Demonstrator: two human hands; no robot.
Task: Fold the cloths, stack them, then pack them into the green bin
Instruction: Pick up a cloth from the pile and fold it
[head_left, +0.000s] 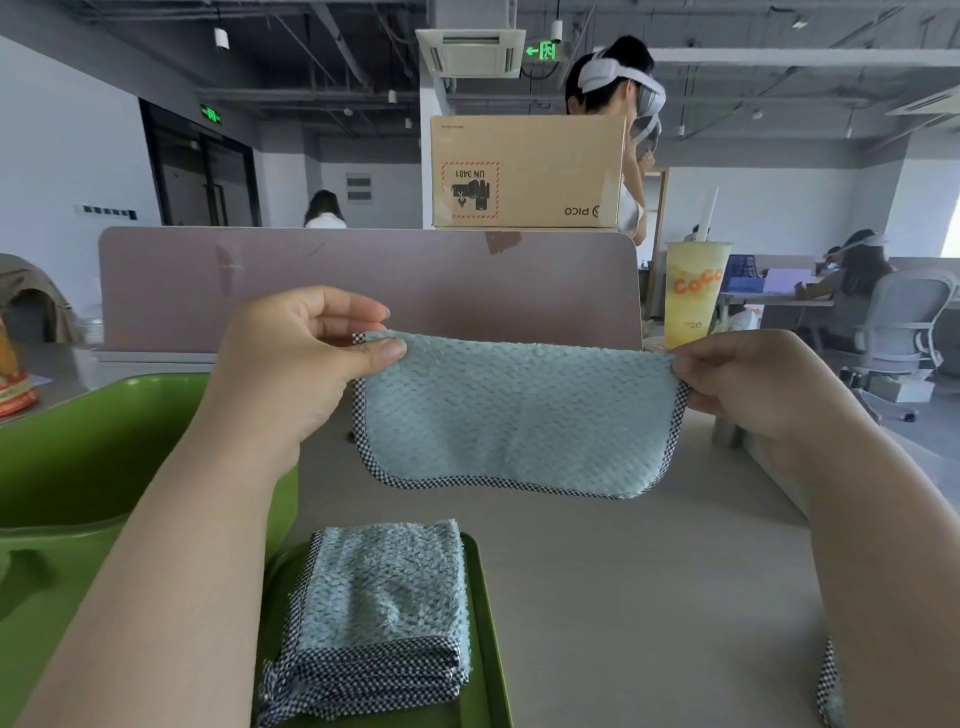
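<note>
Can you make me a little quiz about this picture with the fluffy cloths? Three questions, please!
1. True or false: the left hand and the right hand each pinch a top corner of the blue cloth.
2. Where do the folded cloths lie? A) in the green bin B) on the green tray C) on the cardboard box
3. Fill in: the yellow drink cup stands on the ___ side, behind the held cloth.

Key: 1 true; 2 B; 3 right.
</note>
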